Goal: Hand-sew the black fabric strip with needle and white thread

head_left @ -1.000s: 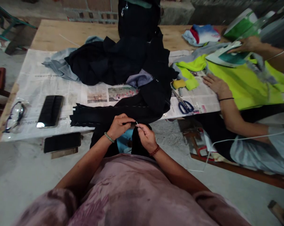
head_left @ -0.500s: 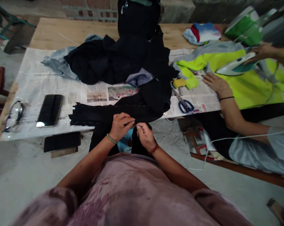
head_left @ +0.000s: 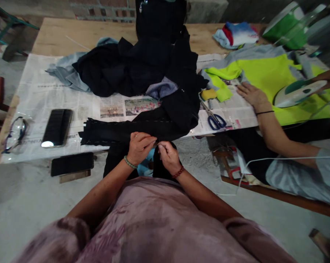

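Observation:
My left hand (head_left: pixel 139 149) and my right hand (head_left: pixel 169 157) meet at the near edge of the table, fingertips pinched close together. Something thin and dark, too small to make out, shows between them. Just beyond lies a black garment (head_left: pixel 121 130), a long strip of it marked with white stitches along both edges. It runs back into a heap of dark cloth (head_left: pixel 121 69). To the right of that cloth are scissors (head_left: pixel 214 119) with dark blue handles and a small yellow sponge-like block (head_left: pixel 208 95).
A phone (head_left: pixel 57 128) and glasses (head_left: pixel 15 134) lie on the newspaper-covered table (head_left: pixel 44 98). Another phone (head_left: pixel 72 164) sits below the edge. At right, a co-worker's hand (head_left: pixel 252 95) rests by a yellow-grey garment (head_left: pixel 263 76); their other hand holds an iron (head_left: pixel 299 93).
The co-worker's iron has slid right and nearer over the yellow garment. My two hands stay pinched together in almost the same place.

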Available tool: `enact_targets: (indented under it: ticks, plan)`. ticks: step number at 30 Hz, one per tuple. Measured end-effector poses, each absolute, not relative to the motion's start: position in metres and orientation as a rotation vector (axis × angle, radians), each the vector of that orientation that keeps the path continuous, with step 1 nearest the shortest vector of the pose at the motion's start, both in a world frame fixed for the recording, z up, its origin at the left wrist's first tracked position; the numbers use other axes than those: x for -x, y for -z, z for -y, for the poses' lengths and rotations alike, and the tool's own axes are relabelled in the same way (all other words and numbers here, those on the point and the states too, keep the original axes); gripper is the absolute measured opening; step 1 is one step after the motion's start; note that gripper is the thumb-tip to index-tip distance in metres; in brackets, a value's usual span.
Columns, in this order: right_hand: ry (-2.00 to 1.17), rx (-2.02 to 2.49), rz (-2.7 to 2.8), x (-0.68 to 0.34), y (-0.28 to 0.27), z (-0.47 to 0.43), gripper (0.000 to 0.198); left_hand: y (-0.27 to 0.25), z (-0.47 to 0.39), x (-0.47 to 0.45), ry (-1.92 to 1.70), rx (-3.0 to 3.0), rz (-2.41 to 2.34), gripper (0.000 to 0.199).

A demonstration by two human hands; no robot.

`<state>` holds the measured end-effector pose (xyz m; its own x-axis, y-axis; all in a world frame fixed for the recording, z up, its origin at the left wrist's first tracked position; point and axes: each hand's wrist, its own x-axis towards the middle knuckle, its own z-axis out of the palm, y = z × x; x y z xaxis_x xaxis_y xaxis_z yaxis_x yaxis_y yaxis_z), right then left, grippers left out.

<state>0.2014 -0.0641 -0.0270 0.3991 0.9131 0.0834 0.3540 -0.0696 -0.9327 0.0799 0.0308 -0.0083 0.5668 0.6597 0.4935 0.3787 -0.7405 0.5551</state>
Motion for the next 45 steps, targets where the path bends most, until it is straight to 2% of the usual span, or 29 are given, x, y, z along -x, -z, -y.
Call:
enact_targets:
  ticks: [9,21,29,45]
  plan:
    - [-0.699,1.624,1.112,-0.2,0.031,0.066,0.024,0.002,-0.027,-0.08,-0.961,-2.423,-0.872,0.014]
    - [-0.666,1.579,1.09,-0.199,0.026,0.065,0.023,0.002,-0.02,-0.085,-1.081,-2.425,-0.831,0.011]
    - [-0.727,1.536,1.008,-0.199,0.03,0.068,0.021,0.004,-0.017,-0.08,-1.199,-2.389,-0.997,0.008]
    - [-0.731,1.548,1.022,-0.2,0.031,0.072,0.023,-0.002,-0.015,-0.086,-1.161,-2.536,-0.975,0.01]
